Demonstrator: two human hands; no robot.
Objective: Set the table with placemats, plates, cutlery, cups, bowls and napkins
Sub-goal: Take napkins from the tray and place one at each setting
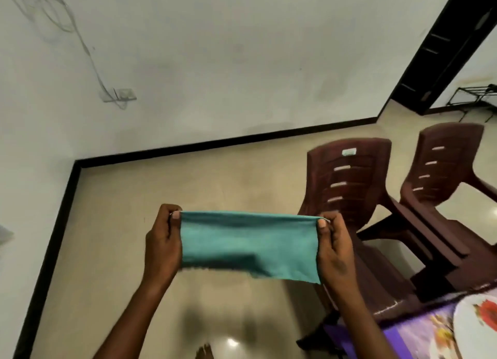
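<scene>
Two hands, left [162, 241] and right [333, 247], pinched on napkin [248, 244] top corners, held left of chairs [357, 197]. Risk judged: fold lost, corner dropped if pinch loosened.

Two maroon plastic chairs [376, 224] stacked-ish right of the grip; wall socket [121, 95] up-left; black doorframe [441, 49] far upper-right.

Table [419, 329] at bottom right corner, only a corner in view, covered by purple floral cloth. White round plate with red flower print [476, 329] lies on it, cut off by frame edge. Glossy beige tiled floor [188, 186] carries two maroon plastic chairs [357, 197] beside the table.
</scene>
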